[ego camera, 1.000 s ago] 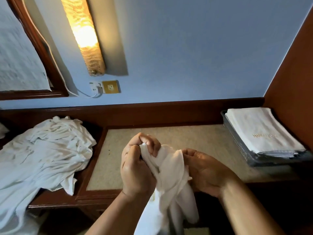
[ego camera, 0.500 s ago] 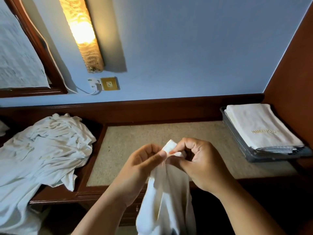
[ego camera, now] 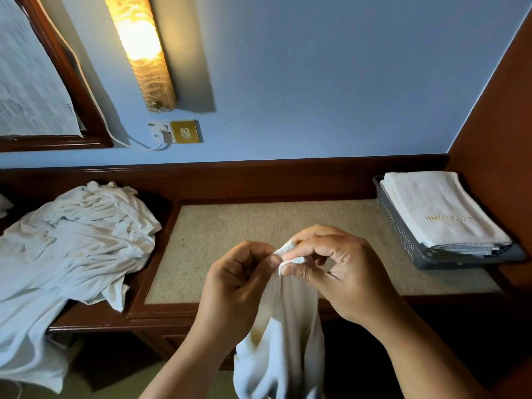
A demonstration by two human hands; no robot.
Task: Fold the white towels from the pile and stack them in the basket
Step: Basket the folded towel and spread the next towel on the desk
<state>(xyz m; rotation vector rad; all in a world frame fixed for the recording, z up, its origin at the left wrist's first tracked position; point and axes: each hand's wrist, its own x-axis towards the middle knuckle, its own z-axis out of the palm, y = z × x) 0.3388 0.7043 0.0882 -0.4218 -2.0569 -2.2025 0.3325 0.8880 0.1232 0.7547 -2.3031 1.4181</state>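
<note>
Head view showed left hand (ego camera: 239,286) and right hand (ego camera: 342,272) pinching the top corner of a limp white cloth towel (ego camera: 282,355), hanging vertically before the bench (ego camera: 230,226), whose right end held the grey mesh basket (ego camera: 403,237).

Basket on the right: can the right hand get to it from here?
Probably yes. Nothing stands between the right hand and the basket, though it pinches the towel now.

held towel (ego camera: 283,341): lower end off the bottom edge; top corner mostly covered by left hand (ego camera: 239,286) and right hand (ego camera: 339,277)
towel pile (ego camera: 72,249): cut by left edge — count unreadable
basket (ego camera: 397,226): layers under top folded towel (ego camera: 440,203) too thin to count
gold lettering (ego camera: 444,218): middle letters blurred
wall lamp (ego camera: 141,53): top cut off
</note>
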